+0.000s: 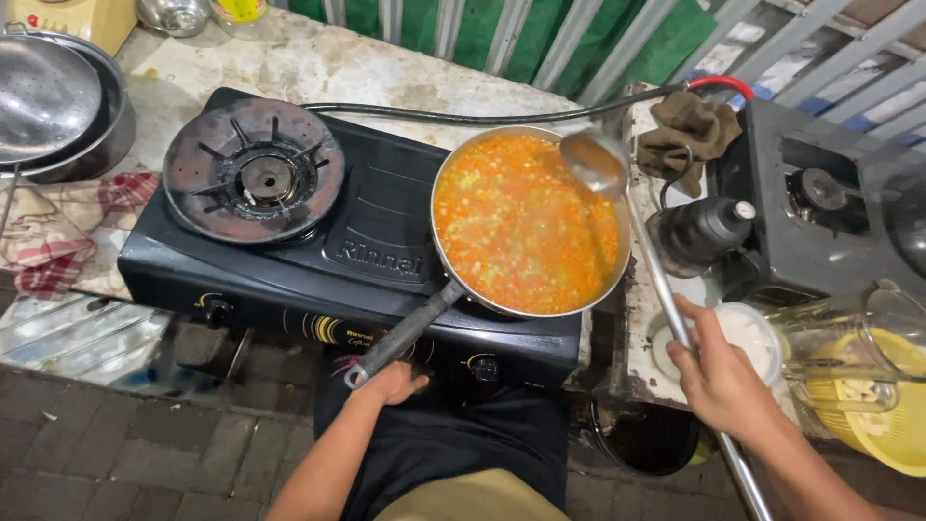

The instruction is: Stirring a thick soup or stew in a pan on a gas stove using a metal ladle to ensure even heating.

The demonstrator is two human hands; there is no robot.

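Observation:
A metal pan (617,280) full of orange chopped food stands on the right burner of a black two-burner gas stove (376,222). Its dark handle (405,328) points toward me. My left hand (394,384) sits just below the handle's end, fingers curled, touching or nearly touching it. My right hand (716,371) grips the long shaft of a steel ladle (596,161). The ladle's bowl hangs over the pan's far right rim.
The stove's left burner (254,178) is bare. A colander in a metal bowl (53,101) and a checked cloth (58,232) lie at left. At right are a black bottle (699,232), a white container (757,338), a clear jug (868,362), a brown rag (687,130) and a second stove (820,203).

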